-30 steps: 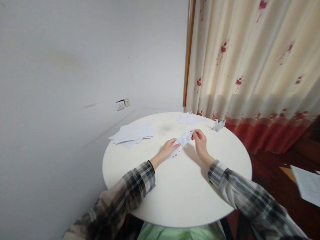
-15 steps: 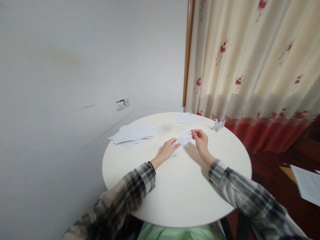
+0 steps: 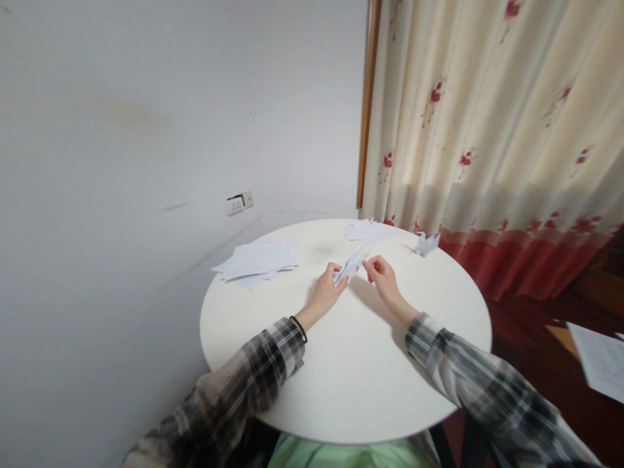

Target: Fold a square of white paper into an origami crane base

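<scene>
While the left hand (image 3: 330,286) pinches the near end of the folded paper (image 3: 351,263) between thumb and fingers, the right hand (image 3: 383,276) sits just beside its right edge with the fingers curled in. Can't tell from this view whether the right fingertips actually have a bit of the edge or are only next to it, so no guess there. The paper itself is up over the middle of the white table (image 3: 351,364), long and narrow, slanting away from the person, with what look like a few layers along its length. Seems like a mid-fold step to me: left hand does the steadying, right hand works the flap or crease. If that's right, the next move calls for a firm left pinch so the layers don't slide, and a light, precise right fingertip grip on one layer only, then a press along the crease. Biggest risk is probably catching two layers at once. For context, a stack of sheets (image 3: 268,257) lies off to the left, flat paper pieces (image 3: 363,229) lie at the far edge, and a pointy folded piece (image 3: 427,244) stands over on the right.
</scene>
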